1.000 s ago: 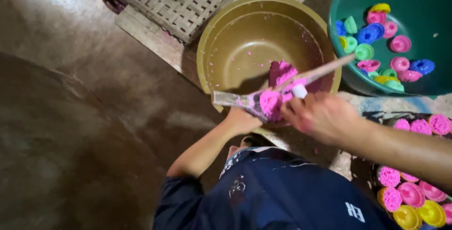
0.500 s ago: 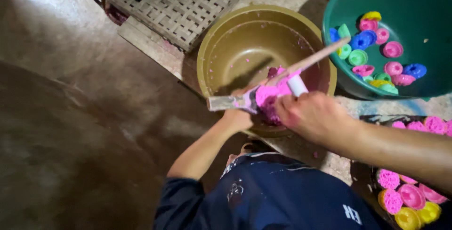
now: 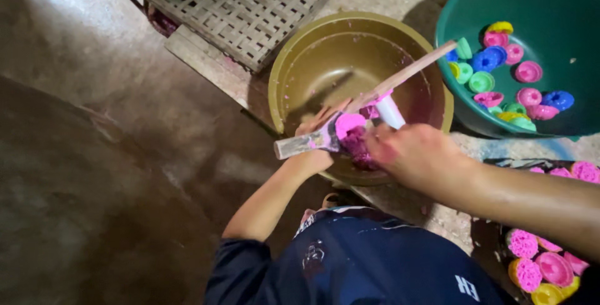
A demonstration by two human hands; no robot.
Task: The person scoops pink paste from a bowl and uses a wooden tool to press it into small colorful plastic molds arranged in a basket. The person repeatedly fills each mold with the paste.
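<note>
Pink paste is the stuff in hand here. Your left hand (image 3: 312,155) has its grip closed around a small pink mould (image 3: 349,124) held over the near rim of the brown basin (image 3: 300,61), with a flat metal scraper (image 3: 306,144) lying across the fingers just beside it. Your right hand (image 3: 415,155) is clamped on a white handle (image 3: 390,111), and a long wooden stick (image 3: 412,74) runs from there up over the basin towards the green tub (image 3: 562,5); whether that hand also holds the stick you cannot tell.

A dark pink lump (image 3: 357,145) sits just below the mould, touching it. It looks soft and wet, so it will likely smear and slip rather than lift clean. The mould seems light, stiff plastic. Take it by the outer rim, not the filled face. Paste on your fingers may make that rim slick.

More moulds (image 3: 506,74), pink, green, blue and yellow, lie loose in the green tub beyond the basin to the right. Filled ones (image 3: 537,267) rest in a tray (image 3: 500,162) at your right, near the floor (image 3: 94,155). A woven rack (image 3: 262,5) stands behind the basin, with a few more pieces on its far end.
</note>
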